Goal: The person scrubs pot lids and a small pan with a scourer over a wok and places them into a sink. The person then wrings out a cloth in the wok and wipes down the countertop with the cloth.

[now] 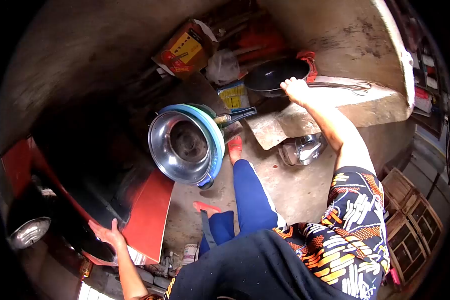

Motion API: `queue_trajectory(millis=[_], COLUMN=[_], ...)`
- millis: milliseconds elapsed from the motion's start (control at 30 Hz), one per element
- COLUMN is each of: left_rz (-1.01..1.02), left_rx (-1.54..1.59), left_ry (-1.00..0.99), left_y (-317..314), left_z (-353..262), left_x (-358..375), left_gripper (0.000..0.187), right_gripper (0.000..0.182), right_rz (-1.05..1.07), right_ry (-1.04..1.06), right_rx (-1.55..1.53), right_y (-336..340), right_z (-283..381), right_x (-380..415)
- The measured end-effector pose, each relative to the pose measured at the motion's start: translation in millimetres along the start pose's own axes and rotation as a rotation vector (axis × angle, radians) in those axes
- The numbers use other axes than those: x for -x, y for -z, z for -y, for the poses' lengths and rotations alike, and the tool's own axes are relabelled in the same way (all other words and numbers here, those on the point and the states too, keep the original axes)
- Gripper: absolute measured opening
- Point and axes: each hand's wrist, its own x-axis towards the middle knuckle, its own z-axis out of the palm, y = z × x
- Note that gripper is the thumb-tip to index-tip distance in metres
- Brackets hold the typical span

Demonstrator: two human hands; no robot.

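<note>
My right hand is closed at the near edge of a black wok, which sits on a pale stone ledge. Fire tongs with looped handles lie on that ledge beside my wrist. My left hand, its thumb and fingers apart, rests on the red-edged dark stove top at the lower left. Between my hands stands a shiny steel basin with a blue basin around it. A dark-handled pan sticks out behind the basins.
A red and yellow carton, a plastic bag and a yellow packet are at the back. Red cloth touches the wok's far side. A metal kettle-like vessel sits below the ledge. A wooden cabinet stands right.
</note>
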Motion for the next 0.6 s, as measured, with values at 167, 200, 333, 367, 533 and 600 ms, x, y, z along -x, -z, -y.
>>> queue_trajectory(millis=[167, 200, 333, 367, 533, 600], left_rz=[0.013, 0.013, 0.009, 0.011, 0.022, 0.018], left_rx=[-0.026, -0.018, 0.0, 0.012, 0.034, 0.051], left_ry=[0.006, -0.003, -0.017, -0.01, 0.032, 0.029], left_y=[1.5, 1.2, 1.3, 0.9, 2.3, 1.8], left_z=[-5.3, -3.6, -2.9, -5.0, -10.6, -8.6], left_x=[-1.3, -1.7, -1.7, -2.6, -3.0, -1.8], left_gripper=[0.101, 0.101, 0.095, 0.094, 0.092, 0.092], right_gripper=[0.014, 0.015, 0.018, 0.019, 0.024, 0.024], right_rz=[-0.002, 0.012, 0.105, 0.14, 0.293, 0.345], right_ry=[0.113, 0.126, 0.104, 0.09, -0.04, -0.052], right_rx=[0.137, 0.155, 0.204, 0.215, 0.268, 0.205], right_y=[-67.8, -76.4, -117.2, -126.1, -158.4, -160.7], right_z=[-19.9, -23.8, -33.1, -35.0, -31.0, -26.8], right_x=[-36.1, -39.0, -40.3, -41.7, -40.3, -37.8])
